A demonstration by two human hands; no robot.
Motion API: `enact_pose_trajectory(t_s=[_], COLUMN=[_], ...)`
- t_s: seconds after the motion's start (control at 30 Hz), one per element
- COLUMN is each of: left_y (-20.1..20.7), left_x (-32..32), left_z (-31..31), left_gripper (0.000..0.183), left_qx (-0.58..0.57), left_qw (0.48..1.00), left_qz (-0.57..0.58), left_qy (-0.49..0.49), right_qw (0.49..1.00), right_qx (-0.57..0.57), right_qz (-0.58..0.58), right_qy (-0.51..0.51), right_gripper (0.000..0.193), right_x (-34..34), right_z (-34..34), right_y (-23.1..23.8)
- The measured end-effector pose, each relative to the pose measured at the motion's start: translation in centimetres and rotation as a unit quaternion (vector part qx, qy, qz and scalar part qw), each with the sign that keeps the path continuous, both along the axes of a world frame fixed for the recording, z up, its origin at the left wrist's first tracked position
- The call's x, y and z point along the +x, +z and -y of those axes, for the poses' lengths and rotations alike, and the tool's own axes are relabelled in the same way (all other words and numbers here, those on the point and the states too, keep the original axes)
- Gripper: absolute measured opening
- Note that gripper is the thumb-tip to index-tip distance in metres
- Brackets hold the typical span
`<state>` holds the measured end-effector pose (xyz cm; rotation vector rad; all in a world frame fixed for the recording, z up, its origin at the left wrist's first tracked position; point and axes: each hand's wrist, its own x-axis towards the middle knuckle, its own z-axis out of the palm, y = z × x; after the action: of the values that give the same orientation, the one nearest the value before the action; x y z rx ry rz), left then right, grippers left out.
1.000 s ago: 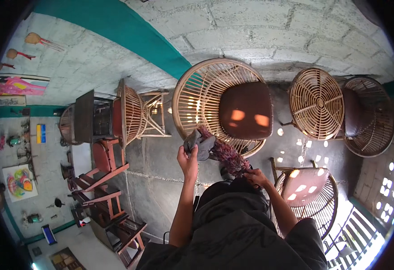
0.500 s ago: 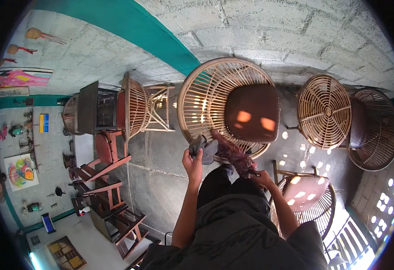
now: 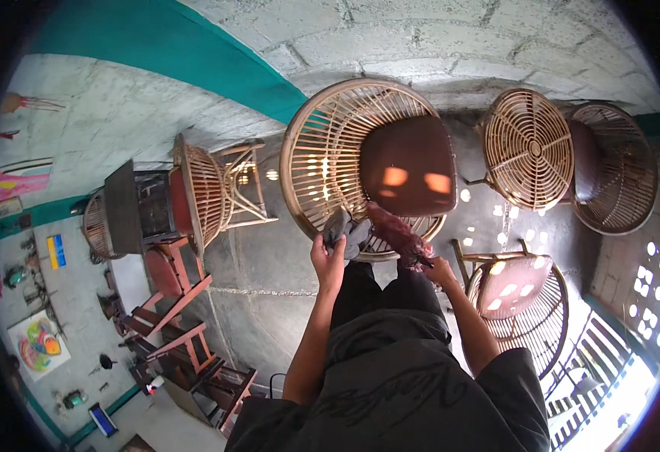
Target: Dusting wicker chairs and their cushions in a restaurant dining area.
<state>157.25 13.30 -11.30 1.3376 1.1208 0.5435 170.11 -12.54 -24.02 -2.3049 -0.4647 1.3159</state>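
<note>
My left hand (image 3: 329, 264) is closed around a crumpled grey cloth (image 3: 347, 233). In my right hand (image 3: 441, 273) is the handle end of a reddish-brown feather duster (image 3: 396, 229), its fluffy head pointing up and to the left. The duster's tip reaches over the near side of a round rattan chair (image 3: 291, 162), close beside the cloth. A dark brown cushion (image 3: 413, 181), with patches of sunlight on it, fills the chair's seat. Whether the duster touches the chair, I cannot tell.
A round rattan table (image 3: 533, 151) and another rattan chair (image 3: 622, 169) stand at the right. Nearer sits a sunlit rattan chair (image 3: 514, 294). On the left are a rattan chair (image 3: 202, 192), a dark table (image 3: 123, 207) and several wooden chairs (image 3: 187, 346). A block wall (image 3: 450, 45) runs behind.
The room has shifted slightly up and left in the view. The feather duster has tilted a little, and both hands keep hold of their things.
</note>
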Motion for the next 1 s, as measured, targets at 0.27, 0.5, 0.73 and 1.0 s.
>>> enact_pose_trajectory(t_s=[0.27, 0.5, 0.73, 1.0], left_y=[-1.3, -1.5, 0.7, 6.0], left_x=[0.6, 0.5, -1.5, -3.8], left_z=[-1.7, -2.9, -2.9, -1.7], left_gripper=[0.018, 0.018, 0.019, 0.016], left_qx=[-0.019, 0.004, 0.039, 0.066], left_qw=[0.991, 0.990, 0.997, 0.996], left_qz=[-0.041, -0.022, 0.030, 0.050], left_qy=[-0.126, -0.142, -0.065, 0.022], right_qw=[0.986, 0.986, 0.993, 0.992], right_qx=[-0.129, -0.094, -0.020, 0.126], right_qz=[0.079, 0.102, -0.069, 0.014], right_qy=[-0.074, -0.090, -0.093, -0.011], right_gripper=[0.035, 0.033, 0.032, 0.034], right_x=[-3.7, -6.8, -8.0, -8.6], right_z=[2.7, -0.1, -0.1, 2.8], right_y=[4.3, 8.6, 11.4, 9.3])
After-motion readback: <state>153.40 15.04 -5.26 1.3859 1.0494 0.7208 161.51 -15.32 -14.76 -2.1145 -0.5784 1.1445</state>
